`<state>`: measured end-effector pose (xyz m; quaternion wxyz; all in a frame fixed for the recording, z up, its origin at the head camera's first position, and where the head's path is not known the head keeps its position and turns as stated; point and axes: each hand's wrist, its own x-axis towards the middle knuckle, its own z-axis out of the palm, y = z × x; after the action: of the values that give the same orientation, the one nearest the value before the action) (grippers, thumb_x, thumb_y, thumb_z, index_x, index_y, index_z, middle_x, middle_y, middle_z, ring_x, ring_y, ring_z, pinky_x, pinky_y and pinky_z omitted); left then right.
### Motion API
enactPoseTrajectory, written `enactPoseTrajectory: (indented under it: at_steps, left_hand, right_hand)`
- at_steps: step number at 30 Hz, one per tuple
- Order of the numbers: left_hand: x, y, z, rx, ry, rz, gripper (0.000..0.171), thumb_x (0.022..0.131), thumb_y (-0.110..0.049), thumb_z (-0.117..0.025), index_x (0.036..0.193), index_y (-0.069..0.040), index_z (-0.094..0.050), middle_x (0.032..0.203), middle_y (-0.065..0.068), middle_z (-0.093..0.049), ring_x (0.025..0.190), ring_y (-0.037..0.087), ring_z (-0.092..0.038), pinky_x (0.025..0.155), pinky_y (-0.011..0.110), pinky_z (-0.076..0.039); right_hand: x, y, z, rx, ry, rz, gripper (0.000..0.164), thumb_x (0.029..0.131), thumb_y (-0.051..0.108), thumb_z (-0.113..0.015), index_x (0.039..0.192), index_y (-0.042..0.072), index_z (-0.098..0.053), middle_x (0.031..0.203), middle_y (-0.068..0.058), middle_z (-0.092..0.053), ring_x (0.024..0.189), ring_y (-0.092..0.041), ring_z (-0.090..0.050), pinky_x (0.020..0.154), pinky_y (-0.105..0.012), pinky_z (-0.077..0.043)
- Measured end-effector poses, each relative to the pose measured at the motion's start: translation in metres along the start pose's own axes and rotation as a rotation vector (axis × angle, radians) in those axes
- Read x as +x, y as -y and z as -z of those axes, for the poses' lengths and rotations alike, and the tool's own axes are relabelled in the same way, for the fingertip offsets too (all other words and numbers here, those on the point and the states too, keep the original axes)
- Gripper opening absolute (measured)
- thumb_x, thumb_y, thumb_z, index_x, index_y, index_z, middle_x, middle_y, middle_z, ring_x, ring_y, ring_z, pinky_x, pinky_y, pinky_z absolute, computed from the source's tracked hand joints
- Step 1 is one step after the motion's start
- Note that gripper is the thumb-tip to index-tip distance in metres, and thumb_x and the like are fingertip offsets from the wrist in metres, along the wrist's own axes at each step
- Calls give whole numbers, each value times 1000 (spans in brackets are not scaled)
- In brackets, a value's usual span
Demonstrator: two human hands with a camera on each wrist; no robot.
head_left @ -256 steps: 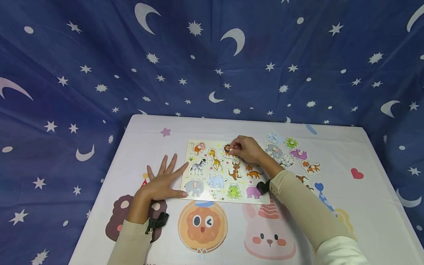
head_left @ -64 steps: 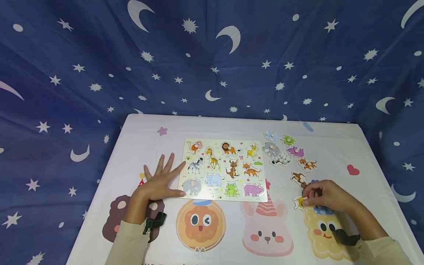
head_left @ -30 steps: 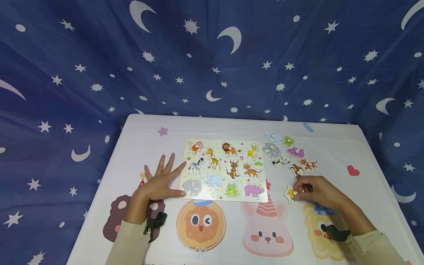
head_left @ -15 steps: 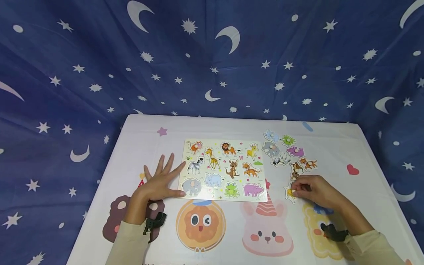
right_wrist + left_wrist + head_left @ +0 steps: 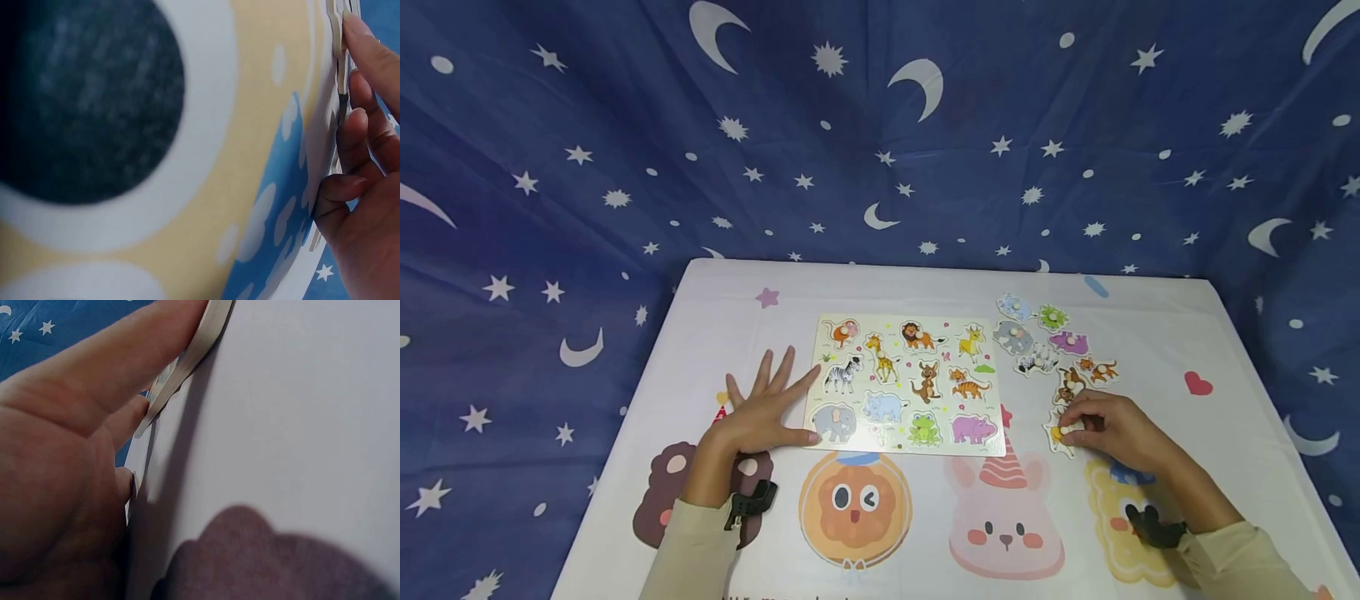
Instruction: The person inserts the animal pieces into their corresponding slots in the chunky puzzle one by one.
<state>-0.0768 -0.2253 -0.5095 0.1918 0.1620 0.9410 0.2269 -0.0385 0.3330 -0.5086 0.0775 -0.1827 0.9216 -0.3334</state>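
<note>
A wooden animal puzzle board (image 5: 898,417) lies mid-table, with knobbed monkey (image 5: 842,332), giraffe (image 5: 880,358) and lion (image 5: 919,337) pieces in it. My left hand (image 5: 762,418) rests with fingers spread against the board's left edge; in the left wrist view its thumb side touches the wooden edge (image 5: 187,362). Right of the board, my right hand (image 5: 1108,427) pinches a yellow animal piece (image 5: 1057,437), partly covered by the fingers, low at the tabletop. Just above it lies a brown kangaroo-like piece (image 5: 1070,385), partly hidden. The right wrist view shows the curled fingers (image 5: 357,134) beside the pieces' edges.
Loose knobbed pieces lie beyond the right hand: a blue rhino (image 5: 1015,307), a green frog (image 5: 1053,317), a grey elephant (image 5: 1013,337), a purple hippo (image 5: 1068,342), a zebra (image 5: 1036,360) and a tiger (image 5: 1097,372). A starry blue curtain (image 5: 820,200) stands behind the table.
My right hand has left the lion piece on the board and come to the yellow piece, shifting it left and up. The brown piece has also moved up. My left hand stays put.
</note>
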Motion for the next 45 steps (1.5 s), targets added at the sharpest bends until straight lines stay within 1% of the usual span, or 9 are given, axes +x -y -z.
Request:
enactPoseTrajectory:
  at_steps: [4,9,15,19,22,26,30,38,45]
  left_hand:
    - [-1,1,-1,2,1,-1,111,72,-69,-79,162,-35,-25,173,12,7,156,46,19,99,85,24]
    - [-1,1,0,2,-4,-3,111,72,-69,-79,162,-35,-25,173,12,7,156,46,19,99,85,24]
    - [0,1,0,9,-2,-2,111,72,-71,-78,162,-36,-25,173,12,7,156,46,19,99,85,24]
    - [0,1,0,7,-2,3,111,71,-71,-78,162,-36,-25,173,12,8,156,46,19,99,85,24]
    - [0,1,0,5,-1,7,111,71,-71,-78,162,-36,-25,173,12,8,156,45,20,99,85,24]
    - [0,1,-1,3,-3,8,111,71,-70,-79,162,-36,-25,173,12,8,156,45,20,99,85,25]
    - [0,1,-1,4,-4,7,110,72,-69,-79,162,-36,-25,173,11,8,156,45,20,99,85,25]
    - [0,0,0,-7,1,1,110,72,-67,-80,162,-35,-25,173,12,8,156,46,19,99,85,24]
    - [0,0,0,3,4,6,110,72,-68,-80,162,-35,-25,173,12,8,156,46,20,99,85,24]
  right_hand:
    - [-1,3,-3,-13,-17,3,28,74,10,-90,91,27,-76,95,11,-63,83,-2,-53,72,-9,-47]
    - [1,7,-3,-22,-75,77,29,74,7,-89,90,27,-76,112,1,-60,108,0,-50,90,1,-39]
    - [9,19,3,-95,-106,102,31,76,11,-89,92,31,-73,140,-11,-58,122,-26,-58,102,4,-25]
    - [20,29,4,-109,-108,86,29,78,8,-87,93,28,-73,139,-13,-63,116,-32,-64,95,0,-38]
    - [30,35,3,-103,-109,75,25,80,7,-85,94,24,-73,134,-12,-67,103,-22,-68,81,-13,-52]
    - [44,41,0,-83,-114,77,23,82,7,-84,96,21,-72,131,-13,-70,85,-9,-65,69,-22,-54]
    - [57,44,-4,-66,-125,85,20,83,7,-83,96,18,-71,132,-14,-69,85,-14,-68,69,-21,-55]
    - [74,49,-12,-102,-175,76,18,84,9,-84,96,16,-72,135,-13,-68,113,-33,-69,76,-31,-56]
    - [88,48,-21,-63,-215,118,18,83,4,-83,93,13,-71,134,-14,-64,99,-27,-71,74,-38,-58]
